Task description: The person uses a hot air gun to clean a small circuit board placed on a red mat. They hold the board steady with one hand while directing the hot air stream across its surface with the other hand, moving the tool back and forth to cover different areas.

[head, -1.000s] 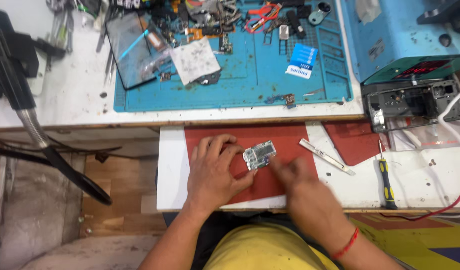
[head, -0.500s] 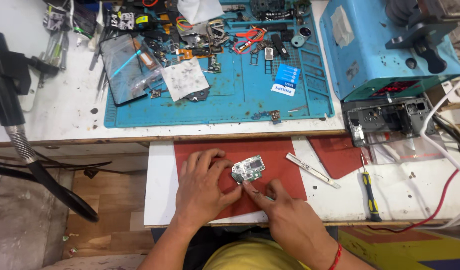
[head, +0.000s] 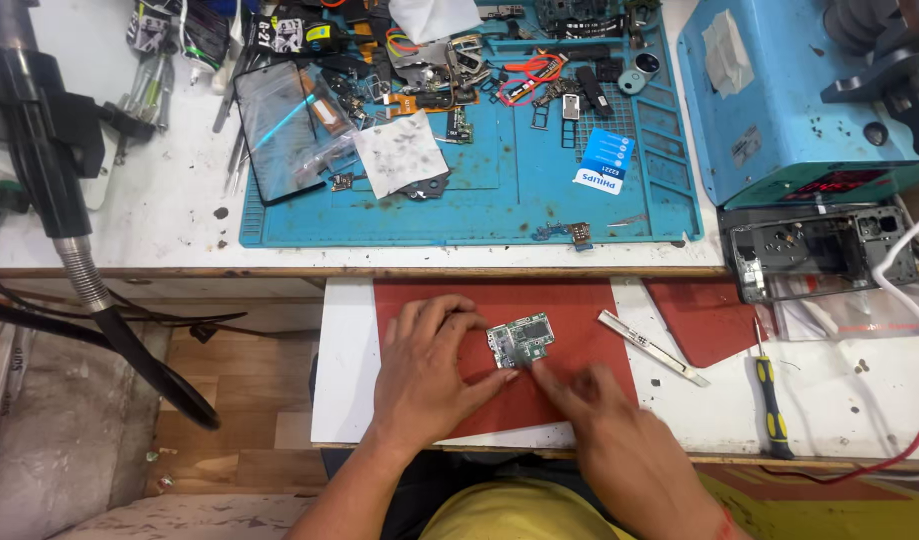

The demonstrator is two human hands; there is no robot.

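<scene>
Circuit board (head: 521, 341), flat green rectangle, pinched by both hands on red mat (head: 580, 300).

We've got a small circuit board (head: 521, 341), greenish w/ silver shields, lying flat but skewed on the red mat (head: 570, 305), lower centre of frame, its left and bottom edges pinched by fingertips.

You wore a yellow shirt, seen only as a rounded patch at the bottom edge of the view. Your forearms were bare, with no sleeves reaching them. Your left hand (head: 425, 375) carried no ring or watch. Near your right hand (head: 620, 440), a thin red thread band circled the wrist.
</scene>
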